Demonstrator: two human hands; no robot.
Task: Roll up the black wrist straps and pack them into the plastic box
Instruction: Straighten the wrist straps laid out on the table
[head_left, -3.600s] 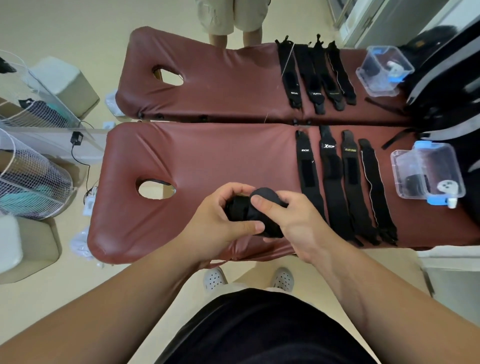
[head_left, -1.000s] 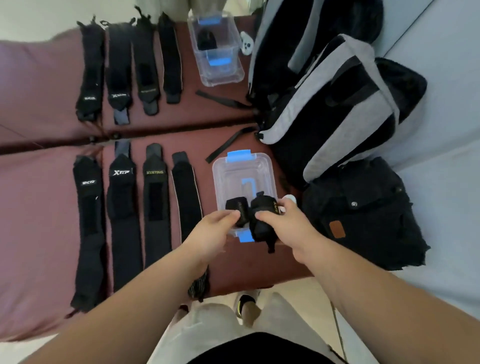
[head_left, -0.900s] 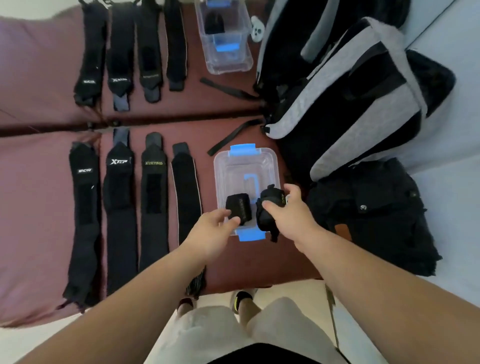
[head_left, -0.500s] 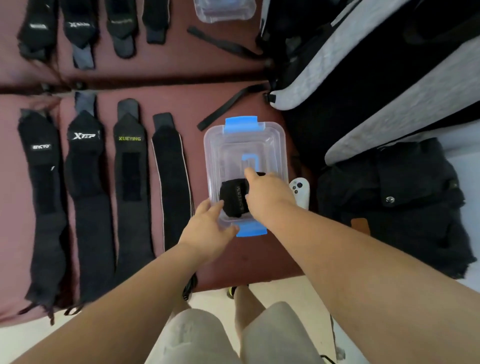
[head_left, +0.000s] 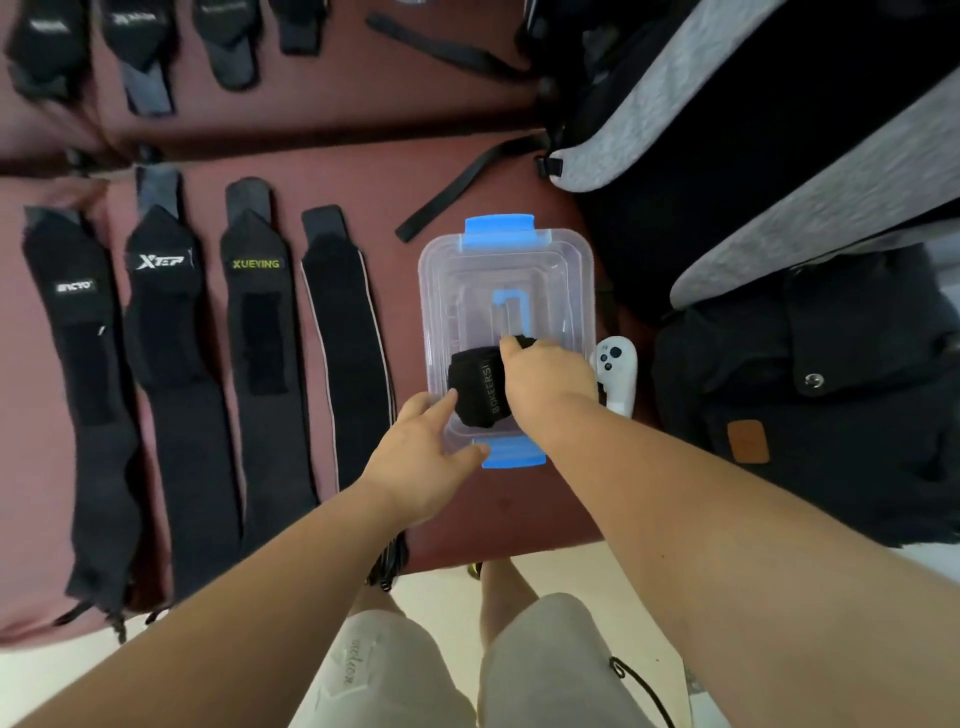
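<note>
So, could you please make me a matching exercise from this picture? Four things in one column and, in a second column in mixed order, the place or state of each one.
Things:
1. BOKEERS strap
2. XUEYING strap
3. white controller
4. plastic box

Places or states:
a. lies flat and unrolled on the maroon table
b. has a blue clip at each end
c. rolled up, inside the box
d. on the table, just right of the box

Pairs: 1-c, 2-a, 3-d, 4-b.
</note>
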